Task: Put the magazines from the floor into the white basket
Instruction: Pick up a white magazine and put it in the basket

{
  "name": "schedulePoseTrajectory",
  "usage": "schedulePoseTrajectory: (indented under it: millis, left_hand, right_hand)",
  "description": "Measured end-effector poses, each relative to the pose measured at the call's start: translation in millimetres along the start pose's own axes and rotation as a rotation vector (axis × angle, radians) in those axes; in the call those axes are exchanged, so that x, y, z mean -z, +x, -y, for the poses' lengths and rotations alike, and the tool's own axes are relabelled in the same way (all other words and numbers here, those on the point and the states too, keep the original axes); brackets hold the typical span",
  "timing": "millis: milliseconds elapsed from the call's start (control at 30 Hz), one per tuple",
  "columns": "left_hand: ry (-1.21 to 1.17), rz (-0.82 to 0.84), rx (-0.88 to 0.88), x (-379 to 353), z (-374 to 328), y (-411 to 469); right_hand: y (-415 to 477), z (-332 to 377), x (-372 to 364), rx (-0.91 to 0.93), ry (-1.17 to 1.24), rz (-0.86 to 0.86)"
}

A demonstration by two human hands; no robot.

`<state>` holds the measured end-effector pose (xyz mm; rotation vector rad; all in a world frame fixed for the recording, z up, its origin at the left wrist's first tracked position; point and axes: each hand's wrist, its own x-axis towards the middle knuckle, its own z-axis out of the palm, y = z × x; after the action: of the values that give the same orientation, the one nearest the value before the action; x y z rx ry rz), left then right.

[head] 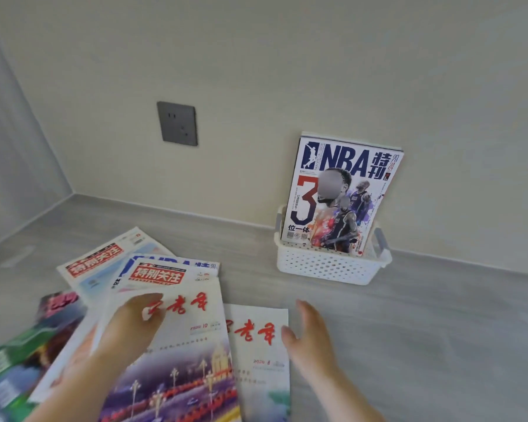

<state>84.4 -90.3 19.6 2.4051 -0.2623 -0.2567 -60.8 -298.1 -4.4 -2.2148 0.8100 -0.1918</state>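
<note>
Against the wall, a white basket (pixel 326 264) stands on the grey floor (pixel 424 324) with an NBA magazine (pixel 342 193) upright inside it, leaning back on the wall. Left of the basket, a loose fan of magazines (pixel 153 275) lies overlapping on the floor. The left hand (pixel 131 324) rests on the topmost magazine (pixel 189 345), fingers curled at its upper left edge; whether they grip it is unclear. The right hand (pixel 310 336) hovers open, fingers spread, just beside the right edge of a second white-covered magazine (pixel 259 354). A grey wall socket (pixel 177 123) sits above.
</note>
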Motion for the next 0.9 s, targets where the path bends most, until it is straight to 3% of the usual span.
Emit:
schedulePoseTrajectory:
  millis: [167,233,400,667,800,900]
  left_hand:
    - [0.131,0.044,0.149,13,55,-13]
    - [0.181,0.079,0.171,15,67,-15]
    - [0.117,0.068,0.199,26,76,3]
    - [-0.517,0.082,0.206,31,61,22]
    - [-0.523,0.211,0.168,33,49,25]
    - [-0.482,0.192,0.082,36,44,25]
  right_hand:
    - [-41,19,-72,-0.008,0.019,0.202]
    - [-50,24,-94,0.010,-0.087,0.257]
    - [-59,22,-115,0.041,-0.304,0.255]
    - [-63,23,-116,-0.001,-0.131,0.154]
    - [-62,28,-113,-0.078,-0.014,0.125]
    - [-60,32,-107,-0.133,0.185,0.081]
